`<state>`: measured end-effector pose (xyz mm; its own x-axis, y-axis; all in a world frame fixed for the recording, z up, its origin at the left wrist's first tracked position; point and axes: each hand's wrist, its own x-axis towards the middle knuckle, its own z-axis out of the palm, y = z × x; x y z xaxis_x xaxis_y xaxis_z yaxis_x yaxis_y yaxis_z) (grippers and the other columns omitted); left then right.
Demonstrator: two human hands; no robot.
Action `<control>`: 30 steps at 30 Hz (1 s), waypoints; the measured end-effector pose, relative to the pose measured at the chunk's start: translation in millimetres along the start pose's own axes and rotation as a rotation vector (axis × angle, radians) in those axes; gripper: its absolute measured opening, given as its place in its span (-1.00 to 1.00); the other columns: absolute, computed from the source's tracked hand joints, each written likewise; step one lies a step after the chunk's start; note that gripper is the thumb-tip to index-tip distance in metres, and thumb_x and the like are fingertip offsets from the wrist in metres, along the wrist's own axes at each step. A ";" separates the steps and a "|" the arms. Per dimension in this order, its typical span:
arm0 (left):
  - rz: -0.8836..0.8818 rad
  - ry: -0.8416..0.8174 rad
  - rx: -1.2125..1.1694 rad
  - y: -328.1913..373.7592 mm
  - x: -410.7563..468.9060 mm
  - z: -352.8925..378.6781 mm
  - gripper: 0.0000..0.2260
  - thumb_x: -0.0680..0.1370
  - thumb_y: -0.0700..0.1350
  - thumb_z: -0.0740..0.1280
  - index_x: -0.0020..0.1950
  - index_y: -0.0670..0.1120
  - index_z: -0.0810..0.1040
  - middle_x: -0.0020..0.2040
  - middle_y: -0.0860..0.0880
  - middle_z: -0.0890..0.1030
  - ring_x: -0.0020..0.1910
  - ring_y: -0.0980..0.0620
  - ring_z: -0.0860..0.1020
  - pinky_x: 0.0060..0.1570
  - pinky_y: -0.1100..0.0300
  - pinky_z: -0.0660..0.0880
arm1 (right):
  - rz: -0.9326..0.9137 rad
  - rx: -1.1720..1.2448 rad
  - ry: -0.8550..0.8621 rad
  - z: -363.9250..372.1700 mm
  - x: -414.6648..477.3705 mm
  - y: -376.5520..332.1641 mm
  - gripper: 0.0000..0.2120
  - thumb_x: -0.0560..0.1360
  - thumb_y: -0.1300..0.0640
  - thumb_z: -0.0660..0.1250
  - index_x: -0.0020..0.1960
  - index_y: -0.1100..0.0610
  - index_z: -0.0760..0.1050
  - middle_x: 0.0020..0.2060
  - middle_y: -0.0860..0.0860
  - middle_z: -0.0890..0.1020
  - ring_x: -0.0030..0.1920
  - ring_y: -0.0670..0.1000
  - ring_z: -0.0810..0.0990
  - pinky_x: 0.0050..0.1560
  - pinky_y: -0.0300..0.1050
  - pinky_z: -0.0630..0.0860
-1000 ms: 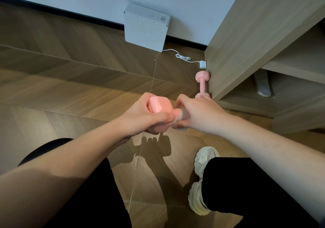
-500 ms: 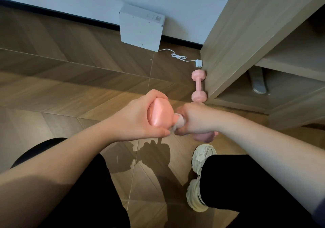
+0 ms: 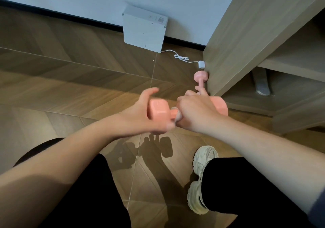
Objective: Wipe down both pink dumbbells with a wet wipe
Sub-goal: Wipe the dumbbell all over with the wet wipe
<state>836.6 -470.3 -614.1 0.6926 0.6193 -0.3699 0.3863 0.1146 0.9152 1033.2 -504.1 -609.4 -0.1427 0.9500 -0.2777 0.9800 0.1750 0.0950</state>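
Hands of a seated person hold a pink dumbbell (image 3: 186, 110) level in the air above a wooden floor (image 3: 70, 86), roughly over the knees. The left hand (image 3: 140, 116) cups the near-left end, thumb lifted and fingers loosely curled under it, most likely steadying the weight so that it can turn. The right hand (image 3: 195, 111) is closed around the bar, and a small pale edge at its fingers appears to be the wet wipe (image 3: 176, 116), though most of it is hidden. That grip suggests the bar is the part being rubbed. A second pink dumbbell (image 3: 201, 80) lies on the floor beyond, touching the side panel of a wooden cabinet (image 3: 246, 42), just beside a small white plug (image 3: 201, 64). Open floor spreads to the left and ahead; the cabinet edge crowds the right, and a pale shoe (image 3: 200, 180) sits below the held weight.
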 end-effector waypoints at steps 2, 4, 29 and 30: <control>0.244 0.102 0.290 -1.2 -0.5 -3.2 -0.19 0.24 0.09 0.61 0.37 0.21 0.26 0.10 0.16 0.52 0.01 0.22 0.56 -0.10 0.34 0.49 | 0.021 0.057 0.003 -1.2 1.2 0.7 -0.68 0.38 -0.10 0.28 -0.42 0.01 0.25 -0.41 -0.14 0.32 0.10 0.05 0.46 0.39 0.15 0.10; 0.191 0.127 0.246 -1.6 1.2 -2.8 -0.35 0.24 0.20 0.57 0.25 0.21 0.39 0.02 0.16 0.57 -0.09 0.24 0.60 -0.26 0.35 0.53 | 0.011 0.076 -0.005 -0.8 1.2 -0.8 -0.71 0.37 -0.10 0.30 -0.38 0.01 0.29 -0.39 -0.14 0.34 0.12 0.04 0.46 0.41 0.14 0.06; -0.469 -0.168 -0.211 -4.4 13.5 2.4 -0.20 0.32 0.43 0.31 0.35 -0.11 0.37 0.04 -0.24 0.65 -0.17 -0.17 0.70 -0.32 0.12 0.64 | 0.046 0.064 -0.011 9.9 -3.6 -25.6 -0.76 0.47 0.04 0.20 -0.35 -0.03 0.24 -0.24 -0.06 0.58 -0.08 0.07 0.59 -0.11 -0.05 0.19; -0.554 -0.248 -0.253 -5.0 10.7 0.6 -0.15 0.36 0.49 0.17 0.38 -0.15 0.35 0.03 -0.31 0.65 -0.18 -0.20 0.70 -0.32 0.09 0.65 | 0.046 0.063 -0.007 12.0 -3.2 -28.2 -0.76 0.47 0.05 0.20 -0.34 -0.03 0.24 -0.16 -0.04 0.62 -0.03 0.07 0.60 -0.10 -0.06 0.18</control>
<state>842.5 -464.8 -622.7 0.5639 0.2226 -0.7953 0.5918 0.5628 0.5771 1007.7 -515.2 -622.7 -0.0964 0.9548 -0.2812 0.9923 0.1141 0.0472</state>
